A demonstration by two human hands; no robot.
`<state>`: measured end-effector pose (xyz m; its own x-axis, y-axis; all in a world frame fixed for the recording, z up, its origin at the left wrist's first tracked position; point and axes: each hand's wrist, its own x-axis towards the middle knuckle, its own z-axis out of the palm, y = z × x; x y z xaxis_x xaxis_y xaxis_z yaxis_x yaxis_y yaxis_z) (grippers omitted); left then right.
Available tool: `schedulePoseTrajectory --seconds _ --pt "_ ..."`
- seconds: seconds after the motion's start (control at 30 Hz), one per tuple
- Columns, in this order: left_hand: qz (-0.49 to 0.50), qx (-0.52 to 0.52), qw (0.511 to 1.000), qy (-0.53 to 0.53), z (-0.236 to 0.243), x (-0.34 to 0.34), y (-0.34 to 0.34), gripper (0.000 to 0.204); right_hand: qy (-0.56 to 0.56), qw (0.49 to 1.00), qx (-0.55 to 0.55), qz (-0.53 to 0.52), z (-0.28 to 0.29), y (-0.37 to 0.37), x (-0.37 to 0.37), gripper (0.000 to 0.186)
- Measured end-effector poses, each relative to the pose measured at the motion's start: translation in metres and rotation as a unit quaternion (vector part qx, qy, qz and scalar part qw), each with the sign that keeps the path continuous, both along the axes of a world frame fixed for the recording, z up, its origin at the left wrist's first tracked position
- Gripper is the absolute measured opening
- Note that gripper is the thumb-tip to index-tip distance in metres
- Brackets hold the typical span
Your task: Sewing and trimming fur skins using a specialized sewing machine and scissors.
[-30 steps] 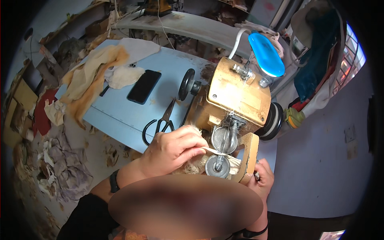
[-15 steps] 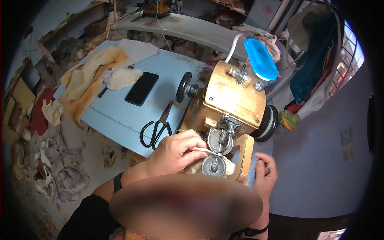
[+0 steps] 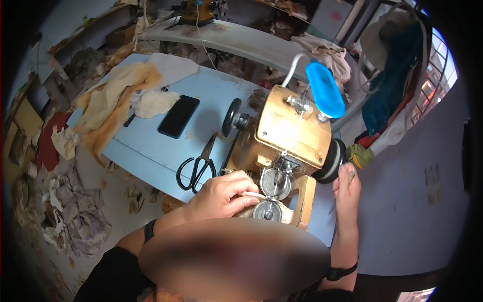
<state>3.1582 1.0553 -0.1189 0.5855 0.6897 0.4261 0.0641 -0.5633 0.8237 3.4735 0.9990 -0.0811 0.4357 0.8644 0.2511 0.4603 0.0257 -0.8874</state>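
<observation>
A tan, boxy sewing machine (image 3: 292,128) stands at the near edge of a light blue table (image 3: 151,151). My left hand (image 3: 224,194) pinches a small pale piece of material (image 3: 250,195) against the two round metal discs (image 3: 271,194) at the machine's front. My right hand (image 3: 347,189) has risen beside the black handwheel (image 3: 332,161) on the machine's right side, its fingertips at the wheel's rim. Whether it grips the wheel is unclear.
Black scissors (image 3: 198,166) lie just left of the machine, a black phone (image 3: 178,116) farther back. Tan and white cloth (image 3: 121,95) is heaped at the table's far left. A blue lamp head (image 3: 324,90) hangs over the machine. Scraps (image 3: 70,211) litter the floor.
My right hand has lifted from low beside the machine's base up to the black handwheel. My left hand stays at the metal discs with the pale piece.
</observation>
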Motion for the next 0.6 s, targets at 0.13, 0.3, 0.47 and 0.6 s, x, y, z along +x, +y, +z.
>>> schedulePoseTrajectory --seconds 0.13,0.3,0.47,0.6 --pt "0.015 -0.005 1.0 0.001 -0.002 -0.005 -0.004 0.011 0.134 0.991 0.021 0.003 0.003 0.018 -0.005 0.022" --pt "0.016 0.001 0.999 -0.032 -0.003 -0.002 -0.009 0.011 -0.013 0.995 0.094 0.005 -0.062 -0.057 -0.029 0.011" --pt "-0.011 0.067 0.992 0.108 -0.017 -0.01 -0.018 0.01 -0.256 0.914 -0.109 0.295 -0.123 -0.125 -0.087 0.017" --pt "-0.295 -0.009 0.919 0.26 -0.071 -0.065 -0.061 0.015 -0.226 0.817 -0.235 0.475 -0.149 -0.171 -0.101 0.024"
